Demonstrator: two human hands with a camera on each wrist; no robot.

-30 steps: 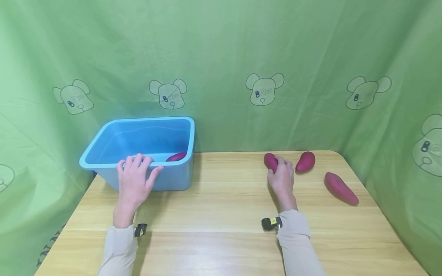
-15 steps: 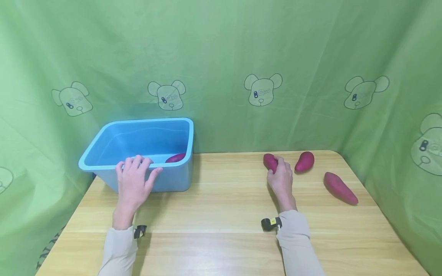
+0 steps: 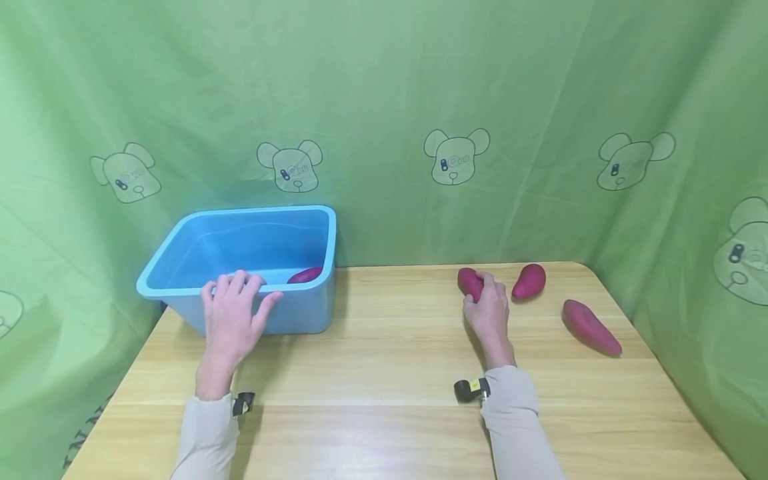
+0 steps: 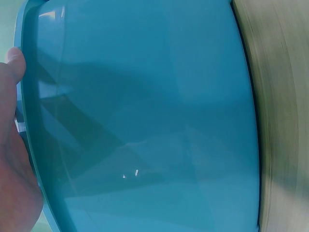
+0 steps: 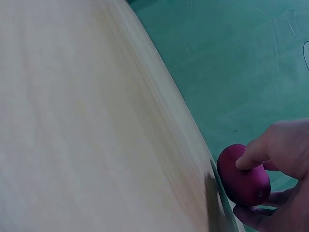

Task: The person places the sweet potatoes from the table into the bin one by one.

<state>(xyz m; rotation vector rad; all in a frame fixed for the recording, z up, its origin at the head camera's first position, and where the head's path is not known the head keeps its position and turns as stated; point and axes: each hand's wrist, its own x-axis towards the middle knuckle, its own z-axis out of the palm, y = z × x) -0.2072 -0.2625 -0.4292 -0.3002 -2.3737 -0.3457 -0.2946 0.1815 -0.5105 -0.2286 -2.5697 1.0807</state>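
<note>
In the head view, my left hand (image 3: pixel 231 320) holds the front rim of a blue plastic bin (image 3: pixel 303 310), fingers bent over the edge. The left wrist view shows the thumb (image 4: pixel 17 63) at the rim beside the bin's smooth wall. A reddish-purple sweet potato (image 3: pixel 306 274) lies inside the bin, partly hidden by the rim. Over on the right, my right hand (image 3: pixel 489 312) grips another sweet potato (image 3: pixel 469 283) near the table's back edge. Its thumb and fingers are around that sweet potato (image 5: pixel 244 181) in the right wrist view.
Two more sweet potatoes lie on the wooden table (image 3: pixel 372 373): a short one (image 3: pixel 529 282) just right of my right hand, and a long one (image 3: pixel 591 328) farther right. Green curtain (image 3: pixel 384 80) printed with bear heads hangs behind the table and along both sides.
</note>
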